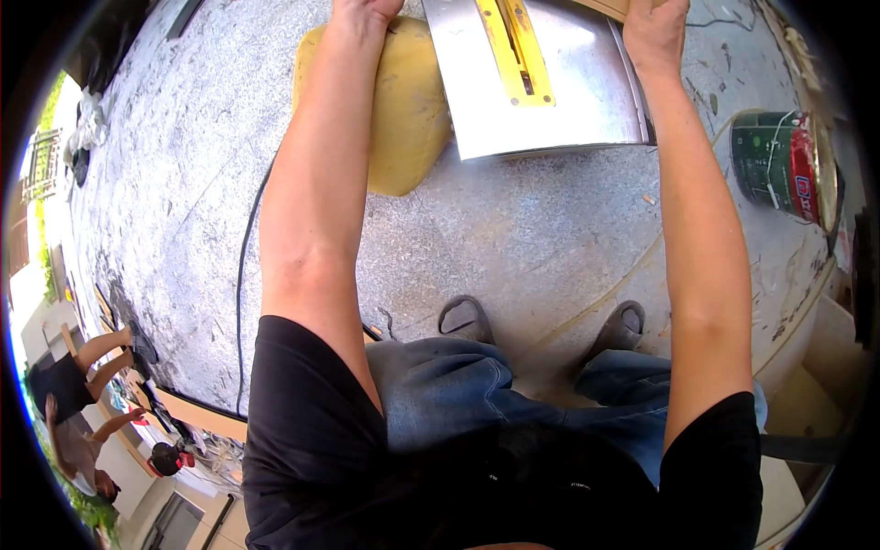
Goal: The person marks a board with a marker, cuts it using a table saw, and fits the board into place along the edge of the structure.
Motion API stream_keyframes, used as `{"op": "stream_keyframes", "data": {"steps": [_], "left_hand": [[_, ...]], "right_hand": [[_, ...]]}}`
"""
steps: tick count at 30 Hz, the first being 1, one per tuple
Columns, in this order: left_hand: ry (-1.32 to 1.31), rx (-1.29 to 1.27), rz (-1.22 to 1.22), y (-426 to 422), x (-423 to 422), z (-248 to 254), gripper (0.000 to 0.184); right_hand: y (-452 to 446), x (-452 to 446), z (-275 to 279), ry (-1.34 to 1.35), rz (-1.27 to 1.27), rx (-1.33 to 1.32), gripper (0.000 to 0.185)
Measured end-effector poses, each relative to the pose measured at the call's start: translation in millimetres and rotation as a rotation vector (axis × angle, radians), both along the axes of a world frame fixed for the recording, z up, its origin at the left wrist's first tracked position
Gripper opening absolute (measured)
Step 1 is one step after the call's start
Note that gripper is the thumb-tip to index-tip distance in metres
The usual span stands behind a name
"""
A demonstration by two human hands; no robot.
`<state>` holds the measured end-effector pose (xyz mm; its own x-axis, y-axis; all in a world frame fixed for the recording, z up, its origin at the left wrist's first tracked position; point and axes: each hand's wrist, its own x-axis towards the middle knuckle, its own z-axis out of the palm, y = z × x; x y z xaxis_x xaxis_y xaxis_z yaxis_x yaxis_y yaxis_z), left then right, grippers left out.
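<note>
Both arms reach forward to the top edge of the view. My left hand [371, 7] is cut off by that edge, above a yellow foam-like block [408, 110]; its fingers are out of sight. Beside the block, a shiny metal table [587, 101] carries a yellow slotted insert [518, 55] with a dark slit. My right hand [655, 32] is at the table's far right corner, against a brown board [600, 5] that shows only in part. The fingers of this hand are mostly hidden behind its back, so its grip is unclear.
A green and red bucket [779, 165] stands on the concrete floor at the right. A black cable [244, 266] runs along the floor at the left. Two feet in grey shoes are below the table. Other people [69, 385] are at the far left, near wooden strips [202, 414].
</note>
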<state>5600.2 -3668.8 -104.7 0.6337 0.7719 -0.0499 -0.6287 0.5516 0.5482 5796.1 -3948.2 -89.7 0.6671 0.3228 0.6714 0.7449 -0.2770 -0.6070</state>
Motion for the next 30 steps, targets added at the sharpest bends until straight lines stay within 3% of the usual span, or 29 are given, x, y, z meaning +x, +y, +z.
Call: {"op": "stream_keyframes", "data": {"steps": [30], "left_hand": [[-0.038,-0.031,0.064,-12,-5,1,0.043]], "right_hand": [[-3,-2,1,0.001,0.046,0.025,0.055]]}}
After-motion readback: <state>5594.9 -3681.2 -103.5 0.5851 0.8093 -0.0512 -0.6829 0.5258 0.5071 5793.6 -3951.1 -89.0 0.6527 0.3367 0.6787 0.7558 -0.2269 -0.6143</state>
